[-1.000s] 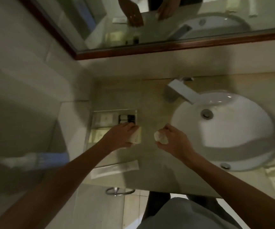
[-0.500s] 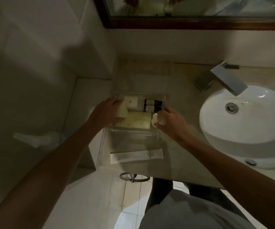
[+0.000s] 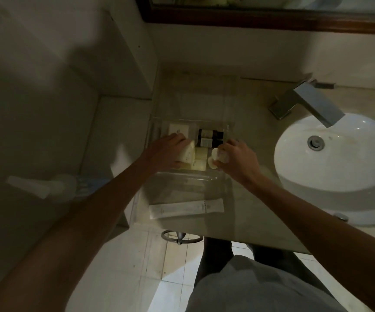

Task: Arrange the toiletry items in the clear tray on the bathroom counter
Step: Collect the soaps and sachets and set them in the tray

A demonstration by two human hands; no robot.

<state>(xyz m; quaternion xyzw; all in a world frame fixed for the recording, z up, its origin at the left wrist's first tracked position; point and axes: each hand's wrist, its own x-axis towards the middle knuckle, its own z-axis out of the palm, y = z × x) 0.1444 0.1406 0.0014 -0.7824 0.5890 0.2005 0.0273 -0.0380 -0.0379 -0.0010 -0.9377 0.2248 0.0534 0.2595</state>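
Note:
A clear tray (image 3: 159,129) sits on the beige counter, left of the sink. Inside it are a white packet (image 3: 178,127) at the back left, two small dark bottles (image 3: 208,137) lying at the back right, and pale cream packets (image 3: 201,158) at the front. My left hand (image 3: 165,152) holds a cream box (image 3: 29,154)... tilted over the tray's left side. My right hand (image 3: 236,158) grips a small round white item (image 3: 217,155) at the tray's right edge; a second round white piece (image 3: 211,164) lies just below it.
A long white tube (image 3: 186,209) lies on the counter in front of the tray. The white basin (image 3: 339,167) and square chrome tap (image 3: 310,102) are at the right. A wall rises at the left; a mirror frame (image 3: 272,19) runs along the top.
The view has swung left and down. My left hand lifted a cream box from the tray's front and tilted it; my right hand carried the round item to the tray's right edge.

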